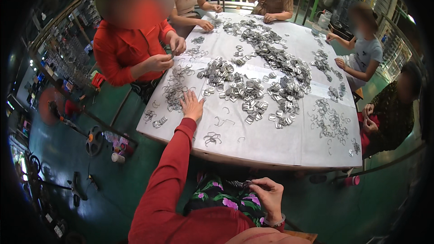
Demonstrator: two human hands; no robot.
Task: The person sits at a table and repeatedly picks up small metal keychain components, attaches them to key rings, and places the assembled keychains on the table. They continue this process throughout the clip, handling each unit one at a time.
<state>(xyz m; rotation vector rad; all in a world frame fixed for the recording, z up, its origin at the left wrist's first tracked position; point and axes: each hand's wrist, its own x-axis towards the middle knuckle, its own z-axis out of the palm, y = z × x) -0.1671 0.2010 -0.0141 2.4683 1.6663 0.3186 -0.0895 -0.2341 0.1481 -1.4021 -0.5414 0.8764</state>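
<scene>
My left hand (pixel 192 107) reaches out over the table's near left part. Its fingers are spread, and their tips touch the edge of a loose pile of thin curved wire pieces (pixel 174 91). Low over my lap, my right hand (pixel 270 195) is closed in a pinch, thumb against fingers. A small dark or metallic thing shows at the fingertips, too small to name. Beside them a short row of grey metal bits (pixel 236 183) shows above the flowered cloth on my lap. Flat silver buckle-like metal pieces (pixel 246 90) lie heaped across the table.
The white-covered table (pixel 271 147) has its near edge just beyond my lap. More wire pieces (pixel 330 119) lie at the right. Around the table, several people handle small pieces, including one in a red top (pixel 120 52) at the left. A standing fan (pixel 49 107) is on the left.
</scene>
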